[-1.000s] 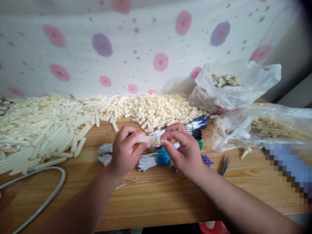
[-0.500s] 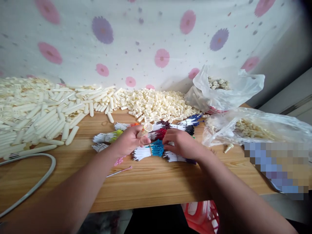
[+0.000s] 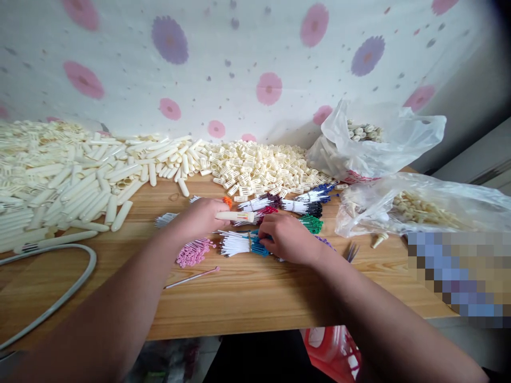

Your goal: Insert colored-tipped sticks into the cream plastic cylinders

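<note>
Two hands (image 3: 200, 217) (image 3: 286, 237) — one cream tube (image 3: 235, 216)

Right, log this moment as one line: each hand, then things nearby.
left hand: holds cream tube | right hand: at blue-tipped bundle, grip unclear | nearby: pink-tipped bundle, loose pink-tipped stick

The cream tube (image 3: 231, 216) in the left hand (image 3: 213, 210) looks like smooth plastic with a soft sheen, much like the heaped tubes (image 3: 90, 199), which catch brighter highlights, and the slotted pieces (image 3: 263, 166), which look more matt. The white-stemmed blue bundle (image 3: 235, 243) appears to be slim, smooth plastic, while the tweezers (image 3: 352, 252) have a dull metallic look. Beneath them the surface (image 3: 279, 303) is smooth, grained wood with a faint gloss; the upper bag (image 3: 415, 130) and lower bag (image 3: 367, 205) are thin, crinkled, shiny, see-through plastic, and the cable (image 3: 88, 274) is smooth and satiny.
</note>
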Motion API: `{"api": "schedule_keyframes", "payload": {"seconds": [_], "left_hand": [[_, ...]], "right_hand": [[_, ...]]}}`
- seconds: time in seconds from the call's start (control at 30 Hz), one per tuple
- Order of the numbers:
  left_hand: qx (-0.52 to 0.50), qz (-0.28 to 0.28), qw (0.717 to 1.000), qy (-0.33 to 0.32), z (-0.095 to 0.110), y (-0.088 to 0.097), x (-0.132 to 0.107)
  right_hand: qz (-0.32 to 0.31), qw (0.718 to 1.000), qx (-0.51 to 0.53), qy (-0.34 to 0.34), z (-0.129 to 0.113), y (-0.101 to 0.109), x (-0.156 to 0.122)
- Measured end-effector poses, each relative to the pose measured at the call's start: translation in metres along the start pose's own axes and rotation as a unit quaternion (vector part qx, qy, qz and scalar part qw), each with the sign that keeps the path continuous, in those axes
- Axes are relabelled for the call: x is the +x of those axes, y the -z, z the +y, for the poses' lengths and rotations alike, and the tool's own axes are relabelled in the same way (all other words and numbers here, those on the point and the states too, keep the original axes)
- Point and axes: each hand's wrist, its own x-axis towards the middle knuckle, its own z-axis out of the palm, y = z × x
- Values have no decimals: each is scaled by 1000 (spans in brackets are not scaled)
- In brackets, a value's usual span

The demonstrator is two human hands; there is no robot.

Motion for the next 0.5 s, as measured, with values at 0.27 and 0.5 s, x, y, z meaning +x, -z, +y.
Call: {"api": "schedule_keyframes", "payload": {"seconds": [0.27,0.5], "left_hand": [[176,-87,981,-3,-1,-9,2],[207,-89,974,-5,2,-14,3]], "right_hand": [[0,999,44,23,-2,2,-4],[9,997,75,30,4,1,-5]]}}
